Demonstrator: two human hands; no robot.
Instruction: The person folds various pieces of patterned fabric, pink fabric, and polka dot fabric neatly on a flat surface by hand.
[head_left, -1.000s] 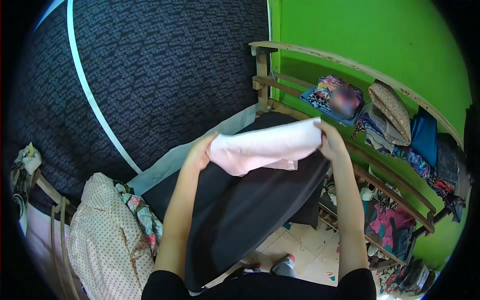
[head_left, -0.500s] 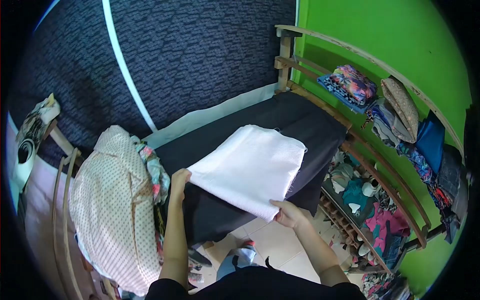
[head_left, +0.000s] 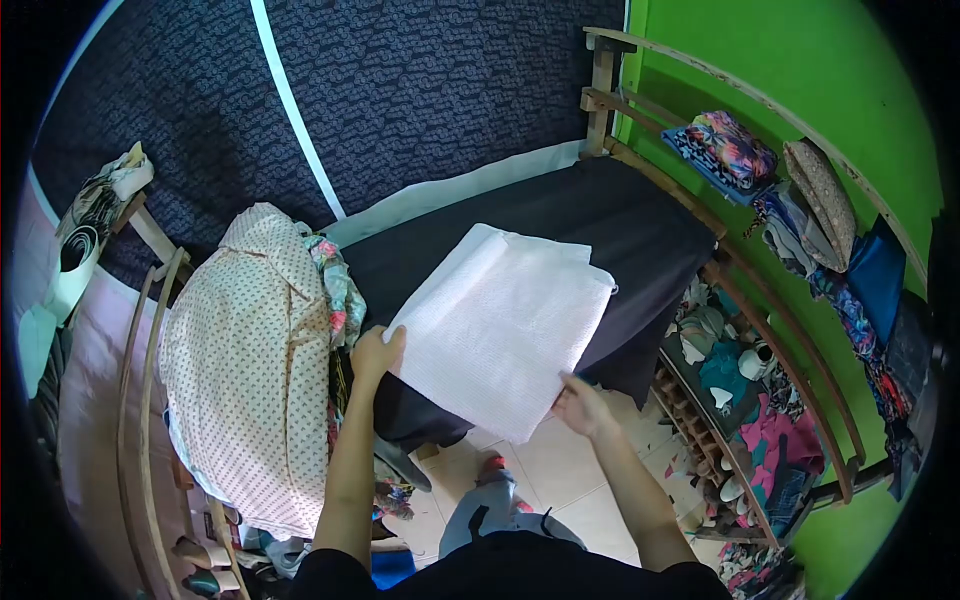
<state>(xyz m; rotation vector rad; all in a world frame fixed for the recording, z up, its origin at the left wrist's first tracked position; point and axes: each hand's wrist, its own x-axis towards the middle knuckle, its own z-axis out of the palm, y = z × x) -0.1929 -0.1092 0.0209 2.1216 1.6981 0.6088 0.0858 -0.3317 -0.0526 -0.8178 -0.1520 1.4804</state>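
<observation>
A person's left hand (head_left: 378,352) is gripping the left edge of a folded white cloth (head_left: 500,330), its fingers closing on the fabric, while the right hand (head_left: 585,408) is meeting the opposite edge with fingers loosely curling; the view is not showing whether that grip is pinching the material. The cloth is lying across a black-draped desk (head_left: 420,250), its near corner jutting over the tiled floor (head_left: 590,500). A dotted cream bundle (head_left: 250,370) is sitting at left, and folded clothes (head_left: 722,155) are resting by a green wall (head_left: 800,60).
</observation>
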